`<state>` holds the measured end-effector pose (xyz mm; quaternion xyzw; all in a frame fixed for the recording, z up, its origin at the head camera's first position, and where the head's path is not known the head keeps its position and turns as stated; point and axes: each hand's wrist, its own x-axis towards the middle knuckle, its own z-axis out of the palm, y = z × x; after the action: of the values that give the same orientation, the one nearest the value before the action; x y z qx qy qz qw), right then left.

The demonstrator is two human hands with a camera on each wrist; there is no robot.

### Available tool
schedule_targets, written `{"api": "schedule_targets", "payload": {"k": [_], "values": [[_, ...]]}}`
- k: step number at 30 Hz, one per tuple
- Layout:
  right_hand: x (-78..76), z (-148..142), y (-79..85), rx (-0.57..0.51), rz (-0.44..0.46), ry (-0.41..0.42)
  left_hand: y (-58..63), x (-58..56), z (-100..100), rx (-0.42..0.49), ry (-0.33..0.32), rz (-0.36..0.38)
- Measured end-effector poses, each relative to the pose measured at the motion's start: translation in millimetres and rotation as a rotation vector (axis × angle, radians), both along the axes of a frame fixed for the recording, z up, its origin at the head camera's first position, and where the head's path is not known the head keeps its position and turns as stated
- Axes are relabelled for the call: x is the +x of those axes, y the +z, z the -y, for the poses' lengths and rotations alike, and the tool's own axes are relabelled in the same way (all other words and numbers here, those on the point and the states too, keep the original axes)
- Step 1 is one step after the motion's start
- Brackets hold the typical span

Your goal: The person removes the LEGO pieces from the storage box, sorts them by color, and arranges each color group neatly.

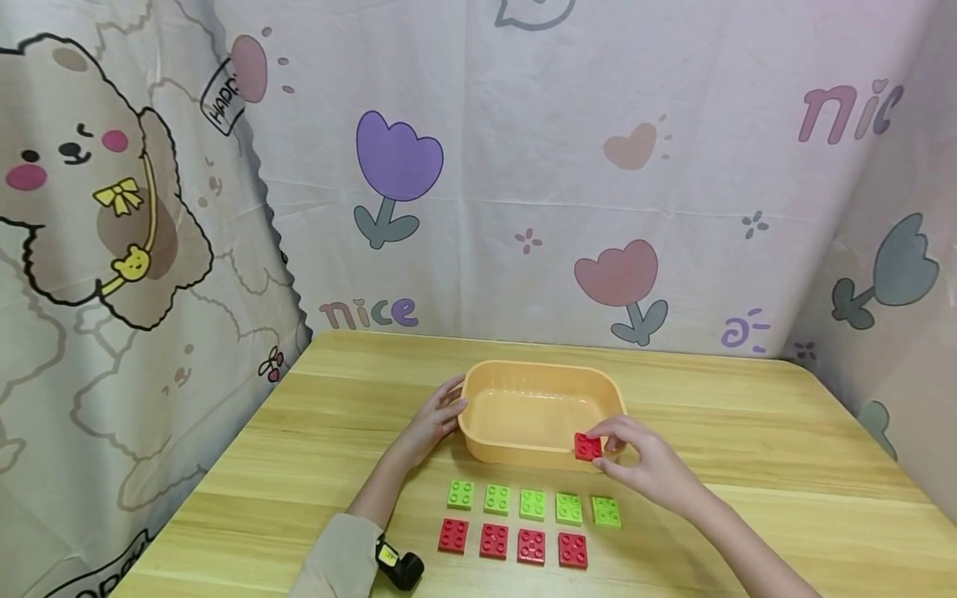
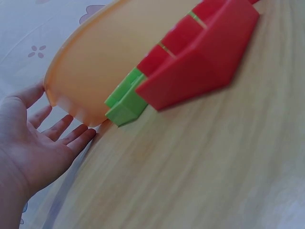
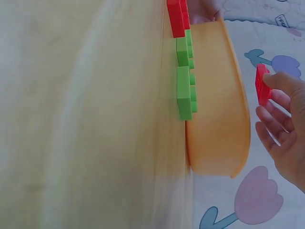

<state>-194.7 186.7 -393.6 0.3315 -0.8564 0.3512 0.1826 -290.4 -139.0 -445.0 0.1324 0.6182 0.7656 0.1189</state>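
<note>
My right hand (image 1: 649, 463) pinches a red toy building block (image 1: 587, 447) between thumb and fingers, near the front right of the yellow-orange plastic basin (image 1: 486, 451). The right wrist view shows the block (image 3: 263, 85) raised above the basin's rim. At the basin's left end, my left hand (image 1: 434, 425) rests its fingertips on the outer wall. Its fingers look spread and fairly straight in the left wrist view, with the thumb by the rim. In front of the basin lie a row of several lime green blocks (image 1: 532, 504) and, closer to me, a row of red blocks (image 1: 531, 546).
All of this stands on a wood-grain table (image 1: 299, 465). A printed cloth (image 1: 508, 166) hangs behind the table and along its sides. A black strap device (image 1: 399, 566) sits on the left wrist.
</note>
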Motion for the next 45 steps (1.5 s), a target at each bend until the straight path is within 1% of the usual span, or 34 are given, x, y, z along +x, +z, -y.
{"api": "schedule_targets", "payload": {"k": [4, 6, 15, 22, 29, 33, 36, 41, 45], "values": [[6.9, -4, 0.1, -0.008, -0.012, 0.028, 0.1, 0.4, -1, 0.007, 0.005, 0.014], [10.2, -6, -0.2, -0.006, -0.021, 0.038, -0.1, 0.3, -1, 0.007, 0.002, 0.007], [25.3, -13, -4.0, -0.018, -0.040, 0.054, 0.9, -1.2, -1, 0.009, 0.004, 0.012], [38.1, -15, -9.3, -0.020, -0.006, 0.020, 2.2, -2.5, 0, 0.003, 0.003, 0.011], [46.5, -19, -19.9, -0.045, -0.037, 0.075, 1.7, -2.1, 0, 0.016, -0.024, 0.010], [52.3, -20, -25.0, -0.046, -0.017, 0.066, 1.9, -1.6, 0, 0.016, -0.015, 0.014], [55.9, -21, -28.1, -0.052, -0.005, 0.074, 2.6, -1.5, 0, 0.008, -0.004, 0.019], [59.7, -23, -34.4, -0.079, 0.005, 0.131, 2.7, -1.3, 0, 0.003, -0.001, 0.019], [61.6, -24, -39.0, -0.085, 0.016, 0.151, 2.4, -2.0, 0, 0.005, 0.000, 0.032]]}}
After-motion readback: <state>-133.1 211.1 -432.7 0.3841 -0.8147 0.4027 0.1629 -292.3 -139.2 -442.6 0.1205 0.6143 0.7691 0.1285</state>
